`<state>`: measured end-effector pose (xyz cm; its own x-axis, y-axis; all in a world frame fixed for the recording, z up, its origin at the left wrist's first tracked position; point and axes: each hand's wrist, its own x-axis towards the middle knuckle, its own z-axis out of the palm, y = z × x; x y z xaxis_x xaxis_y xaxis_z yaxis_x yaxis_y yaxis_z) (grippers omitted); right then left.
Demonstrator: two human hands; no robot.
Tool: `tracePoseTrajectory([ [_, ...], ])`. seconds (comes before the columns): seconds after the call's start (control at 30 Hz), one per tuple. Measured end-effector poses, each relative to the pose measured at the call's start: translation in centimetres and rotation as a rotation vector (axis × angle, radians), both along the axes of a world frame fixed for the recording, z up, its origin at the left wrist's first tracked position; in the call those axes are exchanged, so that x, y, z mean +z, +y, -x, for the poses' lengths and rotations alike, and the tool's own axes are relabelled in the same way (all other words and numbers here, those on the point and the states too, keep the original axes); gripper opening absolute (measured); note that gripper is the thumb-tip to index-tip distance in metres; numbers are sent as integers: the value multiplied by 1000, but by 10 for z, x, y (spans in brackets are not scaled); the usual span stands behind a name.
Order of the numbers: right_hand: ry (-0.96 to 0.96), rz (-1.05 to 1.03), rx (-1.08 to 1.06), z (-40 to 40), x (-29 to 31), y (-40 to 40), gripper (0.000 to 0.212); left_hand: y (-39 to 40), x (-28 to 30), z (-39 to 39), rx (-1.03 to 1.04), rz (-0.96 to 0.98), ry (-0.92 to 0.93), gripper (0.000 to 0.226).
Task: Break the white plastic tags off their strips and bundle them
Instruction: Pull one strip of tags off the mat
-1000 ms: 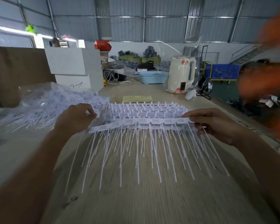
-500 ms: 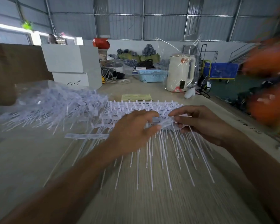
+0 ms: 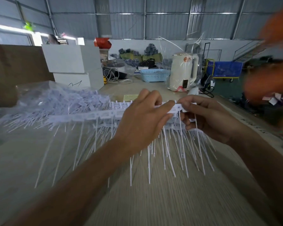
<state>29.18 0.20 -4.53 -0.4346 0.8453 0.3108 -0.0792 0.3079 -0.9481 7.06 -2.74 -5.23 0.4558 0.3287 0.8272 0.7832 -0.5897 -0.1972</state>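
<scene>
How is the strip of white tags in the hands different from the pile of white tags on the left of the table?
The strip of tags is held up off the table by the left hand and right hand; the pile of tags lies on the table.
The strip's tags sit in a row with thin tails hanging down; the pile's tags are jumbled and point many ways.
Both are white plastic.

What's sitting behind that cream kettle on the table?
Behind the cream kettle stands crinkled clear plastic wrap, with a blue cart farther back. Anything directly behind the kettle's body is hidden.
</scene>
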Motion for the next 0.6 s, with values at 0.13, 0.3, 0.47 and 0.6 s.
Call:
tracePoseTrajectory([
  [0.13, -192, -28, -73, -1, -5, 0, 19, 2, 1, 2, 110, -52, 168, 35],
  [0.3, -376, -63, -54, 3, -14, 2, 24, 10, -17, 12, 59, 261, 127, 32],
  [0.47, -552, -311, -151, 12, -20, 5, 15, 18, -30, 18, 50, 429, 91, 34],
  [0.6, -606, -501, -212, 11, -16, 5, 13, 18, -33, 15, 23, 487, 35, 35],
])
